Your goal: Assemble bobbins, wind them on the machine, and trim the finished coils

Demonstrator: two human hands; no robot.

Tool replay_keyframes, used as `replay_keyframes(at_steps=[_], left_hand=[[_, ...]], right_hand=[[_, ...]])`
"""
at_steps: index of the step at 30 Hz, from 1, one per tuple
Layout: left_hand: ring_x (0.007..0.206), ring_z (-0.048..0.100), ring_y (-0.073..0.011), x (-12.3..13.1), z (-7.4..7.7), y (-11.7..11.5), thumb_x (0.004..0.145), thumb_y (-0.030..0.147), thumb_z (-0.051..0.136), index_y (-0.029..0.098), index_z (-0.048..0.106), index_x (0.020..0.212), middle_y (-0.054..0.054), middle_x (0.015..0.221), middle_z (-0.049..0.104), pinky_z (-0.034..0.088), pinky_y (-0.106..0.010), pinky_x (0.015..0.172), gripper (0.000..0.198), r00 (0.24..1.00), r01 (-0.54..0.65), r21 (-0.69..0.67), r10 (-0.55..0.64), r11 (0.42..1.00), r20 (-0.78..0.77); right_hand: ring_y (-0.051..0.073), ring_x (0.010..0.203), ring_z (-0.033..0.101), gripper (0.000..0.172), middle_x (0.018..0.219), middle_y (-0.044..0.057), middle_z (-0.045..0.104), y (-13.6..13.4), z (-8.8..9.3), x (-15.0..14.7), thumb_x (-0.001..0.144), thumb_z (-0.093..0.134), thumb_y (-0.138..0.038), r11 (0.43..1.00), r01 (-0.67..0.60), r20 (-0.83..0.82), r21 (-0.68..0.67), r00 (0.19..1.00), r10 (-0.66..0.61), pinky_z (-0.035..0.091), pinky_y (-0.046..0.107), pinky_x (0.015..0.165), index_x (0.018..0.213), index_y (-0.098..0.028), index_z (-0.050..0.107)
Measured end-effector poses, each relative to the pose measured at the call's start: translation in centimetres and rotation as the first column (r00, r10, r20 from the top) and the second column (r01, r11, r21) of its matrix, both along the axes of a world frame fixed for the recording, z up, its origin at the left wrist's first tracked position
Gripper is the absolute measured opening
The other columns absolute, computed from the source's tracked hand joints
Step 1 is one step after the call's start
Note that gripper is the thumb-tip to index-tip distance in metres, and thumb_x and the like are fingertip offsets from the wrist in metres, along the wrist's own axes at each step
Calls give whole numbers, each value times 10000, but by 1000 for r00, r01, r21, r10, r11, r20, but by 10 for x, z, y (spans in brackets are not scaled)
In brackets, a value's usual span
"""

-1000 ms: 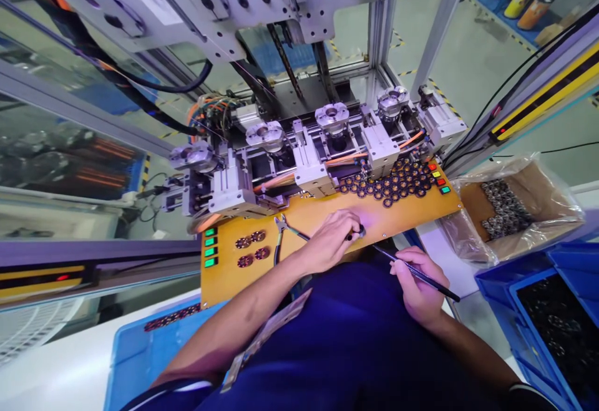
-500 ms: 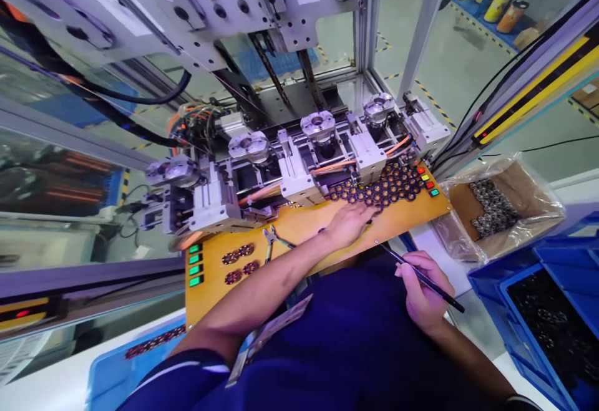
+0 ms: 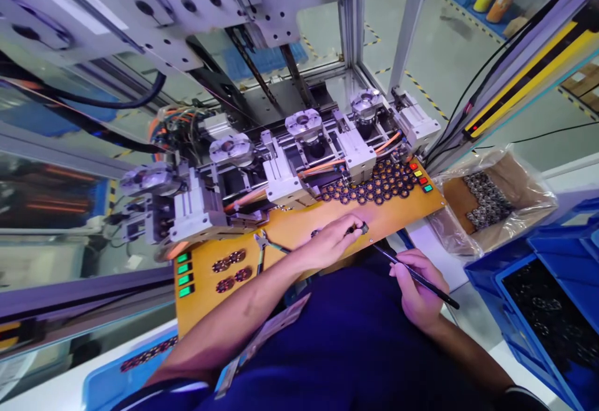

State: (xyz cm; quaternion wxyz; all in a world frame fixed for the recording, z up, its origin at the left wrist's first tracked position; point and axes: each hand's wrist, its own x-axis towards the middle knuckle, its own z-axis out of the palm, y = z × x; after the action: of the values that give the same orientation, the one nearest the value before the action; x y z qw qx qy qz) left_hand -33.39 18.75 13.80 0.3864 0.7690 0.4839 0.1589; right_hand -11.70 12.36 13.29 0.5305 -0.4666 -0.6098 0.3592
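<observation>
Black rod [image 3: 438, 290] in the grip of right hand [image 3: 416, 292], small dark part [image 3: 364, 228] in left hand [image 3: 334, 241].

Left hand [image 3: 333, 241]: drawn back from dark, amber-centred ring parts [image 3: 369, 191] toward yellow bench's [image 3: 397, 217] front edge.
Small dark round part [image 3: 364, 228]: now visibly pinched, near slim black rod's [image 3: 442, 294] tip.

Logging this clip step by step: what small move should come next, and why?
Probably bring the black pen-like tool to the small dark part: the left hand pinches that part near the front edge of the yellow board, and the right hand holds the tool with its tip just short of it.
</observation>
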Motion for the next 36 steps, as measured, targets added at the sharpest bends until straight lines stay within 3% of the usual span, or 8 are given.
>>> replay_keyframes(at_steps=[4,9,25,28,30,33,36], left_hand=[[918,574,-164,-20,20,-22,1020,364,355,183,518,1034,-54,1009,614,447,-302,866,243,983,-18,-120,40,993,182],[895,553,-176,-27,30,-34,1018,360,358,184,514,1033,-59,988,606,424,-318,839,235,968,14,-110,15,994,252],[905,544,-171,-28,35,-37,1025,353,353,190,512,1047,-53,1003,609,406,-307,835,229,972,39,-116,-11,992,233],[950,562,-170,-27,23,-32,1027,313,342,191,499,1064,-66,1047,612,427,-305,871,203,983,32,-31,-26,999,181],[986,560,-182,-25,7,-26,1016,266,350,183,503,1071,-87,1072,612,437,-319,898,183,999,34,117,-39,993,34],[1085,524,-252,-24,-22,-18,975,185,378,159,557,1049,-140,1099,607,411,-422,961,195,983,49,286,4,957,-183],[1167,474,-317,-25,-43,-13,947,137,376,142,601,1053,-182,1123,591,356,-534,1001,249,965,37,333,53,942,-259]], right_hand=[[135,689,638,186,855,29,659,1,2,-9,860,620,-104,996,-87,-14,7,996,87,540,283,603,1007,-212,653],[159,740,643,203,824,37,671,3,5,-18,861,615,-98,988,-154,-15,25,988,154,541,309,635,1025,-210,657],[155,723,655,186,817,29,673,2,6,-17,851,623,-107,987,-155,13,33,988,155,562,305,638,999,-215,651],[155,701,654,152,790,24,673,2,6,-15,853,624,-122,987,-155,10,30,988,155,561,301,619,969,-216,654],[150,692,655,149,814,29,673,2,5,-14,860,614,-125,990,-135,-1,29,991,135,560,298,614,976,-211,651],[146,701,660,166,841,31,669,0,2,-12,860,611,-117,994,-105,-9,27,994,106,558,298,627,995,-207,649],[146,694,657,154,820,24,665,-1,0,-9,858,618,-125,997,-77,-7,18,997,77,553,298,627,983,-208,654]])
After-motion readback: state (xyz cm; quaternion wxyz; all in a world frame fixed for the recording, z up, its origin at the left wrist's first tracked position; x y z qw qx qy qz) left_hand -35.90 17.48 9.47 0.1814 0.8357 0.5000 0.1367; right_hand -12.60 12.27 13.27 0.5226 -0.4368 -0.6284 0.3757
